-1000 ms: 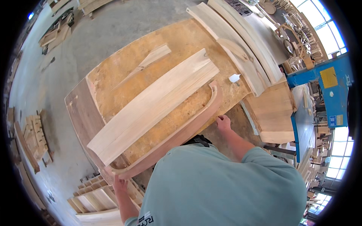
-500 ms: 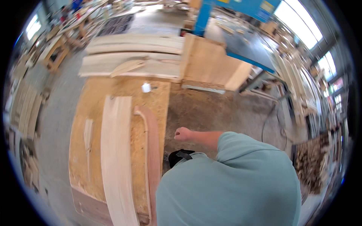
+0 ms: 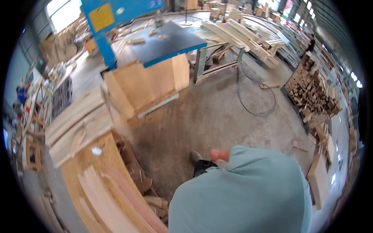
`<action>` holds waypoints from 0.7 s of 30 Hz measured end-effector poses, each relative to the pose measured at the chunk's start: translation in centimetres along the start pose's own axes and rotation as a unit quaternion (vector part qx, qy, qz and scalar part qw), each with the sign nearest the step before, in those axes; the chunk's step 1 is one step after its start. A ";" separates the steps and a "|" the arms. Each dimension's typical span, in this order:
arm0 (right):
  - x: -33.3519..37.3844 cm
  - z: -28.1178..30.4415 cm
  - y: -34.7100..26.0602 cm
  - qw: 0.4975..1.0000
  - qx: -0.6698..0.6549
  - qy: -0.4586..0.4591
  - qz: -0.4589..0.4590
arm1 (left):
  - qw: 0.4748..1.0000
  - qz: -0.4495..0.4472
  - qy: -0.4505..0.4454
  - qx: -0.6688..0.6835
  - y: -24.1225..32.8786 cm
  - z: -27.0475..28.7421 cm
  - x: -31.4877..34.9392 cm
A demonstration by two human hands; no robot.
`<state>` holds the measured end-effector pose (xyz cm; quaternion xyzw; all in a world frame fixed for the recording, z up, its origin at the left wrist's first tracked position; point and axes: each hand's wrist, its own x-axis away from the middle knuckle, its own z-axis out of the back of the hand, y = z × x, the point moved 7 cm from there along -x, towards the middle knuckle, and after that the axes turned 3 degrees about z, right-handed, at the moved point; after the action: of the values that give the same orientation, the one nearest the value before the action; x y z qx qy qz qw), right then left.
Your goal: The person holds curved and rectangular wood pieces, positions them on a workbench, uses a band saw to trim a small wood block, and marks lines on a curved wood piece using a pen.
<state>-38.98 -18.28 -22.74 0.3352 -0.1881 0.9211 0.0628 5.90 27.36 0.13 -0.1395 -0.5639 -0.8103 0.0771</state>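
My right hand [image 3: 219, 155] hangs low in front of my teal shirt, blurred. Its fingers look curled in, and no object shows in them. Below it, a shoe [image 3: 195, 156] stands on the floor. My left hand is out of sight. To the left is a yellowish wooden workbench [image 3: 108, 150], apart from my hand. On it lie a long pale board [image 3: 101, 200], a reddish curved wood piece [image 3: 130, 190] and a small white object [image 3: 96, 151]. Thick planks [image 3: 75, 126] lie across its far end.
Ahead stands a blue machine [image 3: 130, 9] with a dark table [image 3: 169, 42] and plywood panels [image 3: 149, 83] beneath. A black cable [image 3: 254, 114] loops over the concrete floor. Stacked wood blocks [image 3: 312, 91] stand at right. A person [image 3: 311, 43] is far off.
My view has swung right, so the workbench sits further left and lower. The cable and block stack show more fully. My right hand has drawn closer to my body.
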 end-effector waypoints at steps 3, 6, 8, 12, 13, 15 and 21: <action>0.4 1.9 2.2 0.993 -0.102 0.053 -0.009 | 0.998 -0.047 -0.039 -0.027 7.0 -9.7 -1.5; 1.0 5.0 7.9 0.963 -0.239 0.104 -0.062 | 0.991 -0.097 -0.076 -0.047 13.9 -20.9 -2.5; 1.7 6.3 13.6 0.970 -0.183 0.149 -0.053 | 0.985 -0.123 -0.105 -0.060 18.1 -28.6 -2.5; 7.2 5.7 26.5 0.915 -0.265 0.240 -0.187 | 0.965 -0.173 -0.178 -0.083 25.9 -45.8 -0.5; 9.1 6.5 29.9 0.894 -0.288 0.256 -0.228 | 0.961 -0.186 -0.186 -0.090 28.1 -49.7 -0.4; 11.3 9.2 33.6 0.868 -0.304 0.299 -0.257 | 0.949 -0.215 -0.203 -0.107 32.2 -57.1 -0.6; 16.3 5.3 40.5 0.752 -0.387 0.333 -0.416 | 0.903 -0.290 -0.280 -0.150 42.3 -80.2 1.7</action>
<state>-58.12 -57.86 -20.85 -0.0010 -0.3378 0.7055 0.6231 5.09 -62.51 12.29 -0.2011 -0.4493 -0.7993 -0.3446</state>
